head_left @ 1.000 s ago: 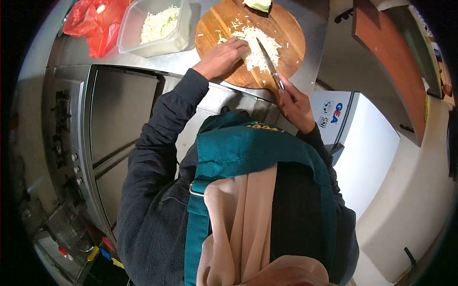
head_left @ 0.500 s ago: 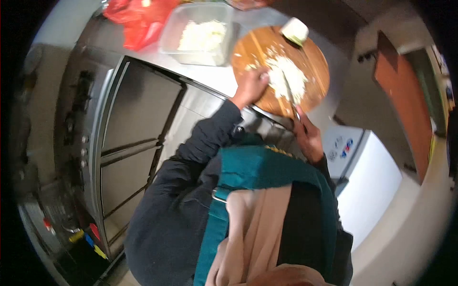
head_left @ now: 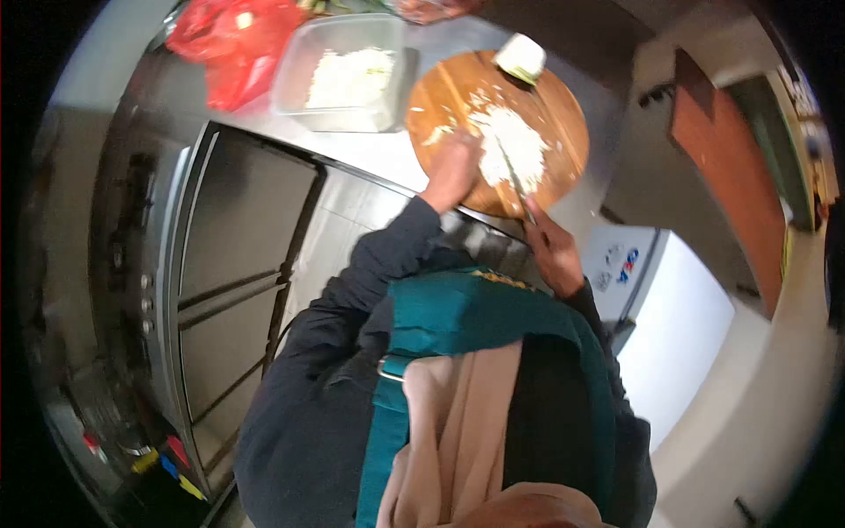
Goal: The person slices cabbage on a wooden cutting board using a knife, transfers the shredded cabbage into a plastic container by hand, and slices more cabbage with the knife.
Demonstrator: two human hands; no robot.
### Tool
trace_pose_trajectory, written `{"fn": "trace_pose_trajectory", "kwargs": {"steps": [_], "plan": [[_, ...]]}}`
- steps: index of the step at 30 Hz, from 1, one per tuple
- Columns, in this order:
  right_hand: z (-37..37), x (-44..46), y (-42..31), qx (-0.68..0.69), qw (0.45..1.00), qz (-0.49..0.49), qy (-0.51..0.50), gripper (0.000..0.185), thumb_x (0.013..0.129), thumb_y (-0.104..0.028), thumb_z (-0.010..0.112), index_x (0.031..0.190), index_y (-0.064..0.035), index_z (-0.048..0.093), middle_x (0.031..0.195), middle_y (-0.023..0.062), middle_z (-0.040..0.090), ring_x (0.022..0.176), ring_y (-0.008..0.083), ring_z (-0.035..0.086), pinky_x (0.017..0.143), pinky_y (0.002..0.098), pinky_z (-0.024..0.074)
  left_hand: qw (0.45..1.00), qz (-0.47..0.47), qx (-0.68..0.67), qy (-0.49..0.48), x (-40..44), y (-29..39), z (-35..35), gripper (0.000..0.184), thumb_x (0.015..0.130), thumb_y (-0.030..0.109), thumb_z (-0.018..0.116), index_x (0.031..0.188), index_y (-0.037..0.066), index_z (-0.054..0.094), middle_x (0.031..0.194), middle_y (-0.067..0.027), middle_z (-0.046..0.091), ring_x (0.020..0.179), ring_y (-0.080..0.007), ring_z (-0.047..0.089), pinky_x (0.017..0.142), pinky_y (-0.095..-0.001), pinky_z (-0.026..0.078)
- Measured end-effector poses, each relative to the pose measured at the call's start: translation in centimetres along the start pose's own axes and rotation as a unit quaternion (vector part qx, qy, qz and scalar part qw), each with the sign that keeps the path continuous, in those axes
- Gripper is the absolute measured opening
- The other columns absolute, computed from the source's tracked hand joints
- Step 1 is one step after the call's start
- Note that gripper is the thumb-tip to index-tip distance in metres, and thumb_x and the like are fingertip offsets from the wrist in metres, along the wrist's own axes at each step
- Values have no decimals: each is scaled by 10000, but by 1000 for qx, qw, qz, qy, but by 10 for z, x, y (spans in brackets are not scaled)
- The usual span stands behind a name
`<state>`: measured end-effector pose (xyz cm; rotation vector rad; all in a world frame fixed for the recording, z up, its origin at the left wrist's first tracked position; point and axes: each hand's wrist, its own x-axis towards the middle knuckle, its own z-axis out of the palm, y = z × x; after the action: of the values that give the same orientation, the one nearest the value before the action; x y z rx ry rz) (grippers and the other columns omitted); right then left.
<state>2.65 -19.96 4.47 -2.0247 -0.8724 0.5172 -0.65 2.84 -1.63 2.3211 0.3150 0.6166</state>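
My right hand (head_left: 554,253) is closed around the handle of a knife (head_left: 508,164), whose blade lies across a pile of finely chopped pale pieces (head_left: 525,148). The pile rests on a round wooden cutting board (head_left: 565,110). At the pile's left side, my left hand (head_left: 453,169) is down on the board, its fingers curled in. Whether any pieces are inside those fingers is hidden. An uncut pale green-white vegetable chunk (head_left: 520,58) sits at the board's far edge.
Left of the board stands a clear plastic container (head_left: 348,120) with more chopped pieces in it. A red plastic bag (head_left: 236,55) lies farther left on the metal counter. To the right are a white fridge-like appliance (head_left: 678,326) and a reddish-brown panel (head_left: 726,172).
The whole view has shifted, so the board and container appear slightly farther left. My left hand has turned a little at the pile's left edge. The knife stays in my right hand.
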Motion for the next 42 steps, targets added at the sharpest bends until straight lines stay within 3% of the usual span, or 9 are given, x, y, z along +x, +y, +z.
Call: {"fn": "trace_pose_trajectory", "kwargs": {"steps": [2, 4, 15, 27, 33, 38, 40, 41, 42], "plan": [[4, 1, 4, -19, 999, -46, 13, 386, 929, -112, 465, 1312, -65, 452, 940, 100, 613, 833, 142, 563, 754, 276, 447, 1000, -28, 3, 8, 1, 12, -14, 225, 776, 97, 601, 974, -10, 610, 838, -205, 574, 865, -365, 546, 725, -420, 451], [9, 3, 8, -98, 992, -76, -7, 458, 903, -130, 473, 1353, -117, 387, 1027, 190, 590, 854, 336, 590, 727, 389, 480, 998, -57, -7, 29, 0, 7, -9, 251, 776, 100, 622, 1017, 28, 623, 891, -210, 577, 840, -361, 565, 703, -413, 463], [27, 10, -2, -211, 973, -39, -87, 543, 872, -139, 495, 1380, -98, 309, 839, 191, 557, 727, 348, 575, 626, 436, 486, 988, -144, -57, 12, -3, 22, -27, 137, 759, 71, 630, 878, 4, 640, 975, -205, 566, 896, -344, 569, 746, -390, 461], [19, 15, -9, -180, 979, -68, -66, 562, 852, -128, 499, 1383, -128, 315, 792, 167, 541, 670, 355, 586, 569, 444, 491, 995, -85, 50, 17, -4, 13, -13, 111, 765, 84, 641, 853, 21, 667, 832, -176, 556, 774, -330, 585, 651, -401, 468], [40, 32, -8, -323, 942, 13, -94, 556, 880, -109, 475, 1403, -197, 307, 810, 149, 542, 663, 330, 566, 595, 441, 461, 995, -62, 79, 26, -7, 15, -8, 115, 791, 87, 609, 861, 13, 661, 814, -176, 541, 726, -339, 581, 635, -408, 472], [36, 24, 33, -209, 967, -144, -36, 538, 875, -78, 459, 1391, -124, 316, 910, 214, 574, 686, 381, 585, 590, 446, 470, 995, 33, 57, 69, -9, 4, -3, 66, 655, -20, 524, 702, -18, 569, 758, -228, 537, 745, -381, 539, 639, -440, 453], [20, 17, 0, -252, 961, -82, -76, 542, 868, -36, 439, 1391, -80, 307, 913, 246, 586, 729, 394, 593, 631, 448, 478, 990, -3, 90, 104, -12, -8, 15, 98, 638, -20, 513, 715, -16, 574, 744, -233, 544, 762, -384, 537, 684, -434, 454], [20, 16, -1, -234, 964, -101, -70, 548, 867, -23, 432, 1396, -86, 304, 914, 256, 591, 758, 393, 598, 646, 450, 480, 990, -85, 98, -62, -11, -8, 9, 196, 828, 63, 488, 958, -39, 594, 1034, -269, 551, 987, -401, 534, 891, -412, 439], [21, 17, -2, -219, 967, -114, -64, 554, 867, -10, 424, 1400, -93, 301, 915, 266, 596, 787, 393, 603, 662, 453, 481, 989, -120, 65, -58, -11, 3, 2, 191, 831, 66, 478, 951, -9, 606, 1055, -273, 542, 985, -394, 542, 863, -430, 449]]}}
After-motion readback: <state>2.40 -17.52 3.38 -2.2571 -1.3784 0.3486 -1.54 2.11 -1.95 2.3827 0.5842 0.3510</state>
